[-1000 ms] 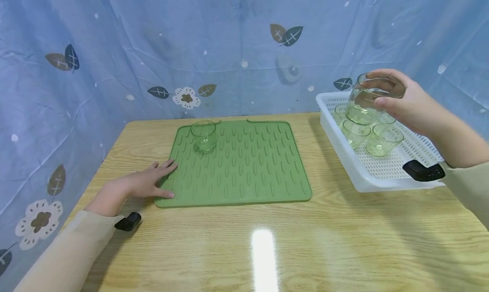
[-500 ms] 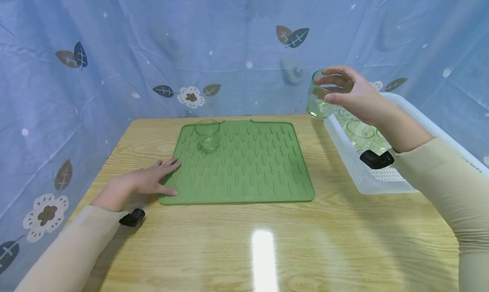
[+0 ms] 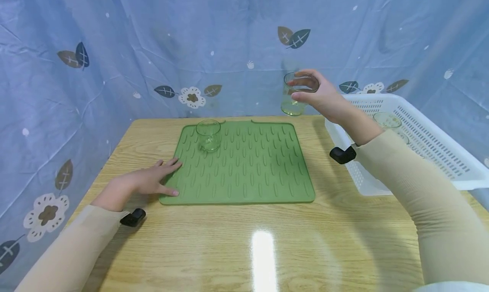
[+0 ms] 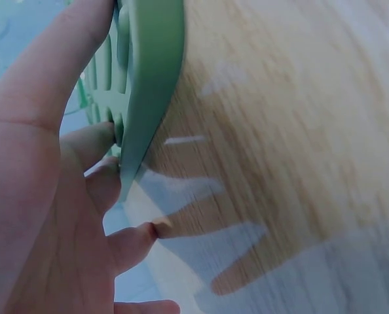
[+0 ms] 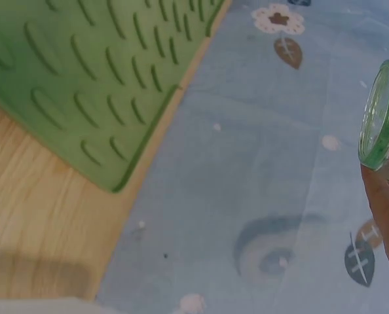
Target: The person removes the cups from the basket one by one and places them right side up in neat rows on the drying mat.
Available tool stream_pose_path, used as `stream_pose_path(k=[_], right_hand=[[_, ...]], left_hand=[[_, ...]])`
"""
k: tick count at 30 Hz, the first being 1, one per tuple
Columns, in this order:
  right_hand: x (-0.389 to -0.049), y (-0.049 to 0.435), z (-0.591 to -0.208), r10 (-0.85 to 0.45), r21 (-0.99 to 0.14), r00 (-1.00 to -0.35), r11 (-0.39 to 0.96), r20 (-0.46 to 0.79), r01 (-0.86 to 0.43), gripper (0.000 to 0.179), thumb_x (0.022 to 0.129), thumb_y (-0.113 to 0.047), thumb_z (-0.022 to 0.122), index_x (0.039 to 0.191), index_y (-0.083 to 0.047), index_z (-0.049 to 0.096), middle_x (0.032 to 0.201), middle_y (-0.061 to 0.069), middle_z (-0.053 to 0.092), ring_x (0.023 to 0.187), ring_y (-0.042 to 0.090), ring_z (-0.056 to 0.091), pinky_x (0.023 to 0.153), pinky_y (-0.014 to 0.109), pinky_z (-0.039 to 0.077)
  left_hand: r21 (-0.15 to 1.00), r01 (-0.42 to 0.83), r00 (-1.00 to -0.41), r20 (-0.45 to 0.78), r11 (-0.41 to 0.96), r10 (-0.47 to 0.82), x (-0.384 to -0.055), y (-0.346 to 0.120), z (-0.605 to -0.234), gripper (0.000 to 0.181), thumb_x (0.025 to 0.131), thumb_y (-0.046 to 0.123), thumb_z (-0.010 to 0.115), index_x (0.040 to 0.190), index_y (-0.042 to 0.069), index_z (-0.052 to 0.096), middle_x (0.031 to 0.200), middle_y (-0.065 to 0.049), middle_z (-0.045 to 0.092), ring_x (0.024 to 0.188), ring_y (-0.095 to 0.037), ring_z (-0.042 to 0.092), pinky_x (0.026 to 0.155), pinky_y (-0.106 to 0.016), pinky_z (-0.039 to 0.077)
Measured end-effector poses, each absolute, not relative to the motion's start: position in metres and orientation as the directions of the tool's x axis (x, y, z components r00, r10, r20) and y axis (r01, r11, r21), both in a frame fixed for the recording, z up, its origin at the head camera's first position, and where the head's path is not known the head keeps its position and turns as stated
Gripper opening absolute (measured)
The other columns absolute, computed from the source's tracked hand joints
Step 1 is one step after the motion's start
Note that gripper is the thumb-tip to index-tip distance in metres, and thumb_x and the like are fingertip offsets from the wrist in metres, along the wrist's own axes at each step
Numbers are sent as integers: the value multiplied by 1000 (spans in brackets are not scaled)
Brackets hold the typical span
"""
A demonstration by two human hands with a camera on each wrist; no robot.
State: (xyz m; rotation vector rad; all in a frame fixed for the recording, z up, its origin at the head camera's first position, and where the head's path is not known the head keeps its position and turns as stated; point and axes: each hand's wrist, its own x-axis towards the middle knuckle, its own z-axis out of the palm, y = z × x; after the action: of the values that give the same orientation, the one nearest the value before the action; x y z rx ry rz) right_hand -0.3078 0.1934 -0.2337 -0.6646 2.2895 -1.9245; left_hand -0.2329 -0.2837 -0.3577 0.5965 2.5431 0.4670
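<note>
Holds a glass (image 3: pixel 291 102) in the right hand (image 3: pixel 324 96), with bent fingers and thumb around the upper part, near the rim. Compared with a second ago, carried left from above the white basket (image 3: pixel 364 183) to the air by the back edge of the table (image 3: pixel 214 249), in line with the back right corner of the green mat (image 3: pixel 244 169) in the head view. Looks clear with a pale green tint, stronger at the base; round, close to upright, mouth up. Shows only in part in the right wrist view, cut off by the right border. Rests the left hand (image 3: pixel 150 181) with widely spread fingers on the left edge of the mat, toward the front left corner, just as in both earlier frames; touches the ribbed top with the thumb and some fingertips. Near the mat's back left corner, a second glass (image 3: pixel 209 136), upright and in the same spot as before. Toward the table's back right corner, the basket, with other glasses (image 3: pixel 387 120) inside, now largely hidden behind the right sleeve (image 3: pixel 405 173) and too covered to count. Beyond the table's back edge, a blue curtain (image 3: pixel 237 37) with printed leaves and flowers.
</note>
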Motion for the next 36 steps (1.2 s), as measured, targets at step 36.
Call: stream_pose_path(k=[36], right_hand=[[-339,90,-322,-416,-985,-907,119,68,-128,73,98,-12,71,157,-7,29,151,12,49,137,29,48,114,50,36]], left_hand=[[405,336,-788,-374,850,490,-236,-288,-363,106,91,53,73,164,1,15,167,-29,2,145,-63,-4,105,-83,13]])
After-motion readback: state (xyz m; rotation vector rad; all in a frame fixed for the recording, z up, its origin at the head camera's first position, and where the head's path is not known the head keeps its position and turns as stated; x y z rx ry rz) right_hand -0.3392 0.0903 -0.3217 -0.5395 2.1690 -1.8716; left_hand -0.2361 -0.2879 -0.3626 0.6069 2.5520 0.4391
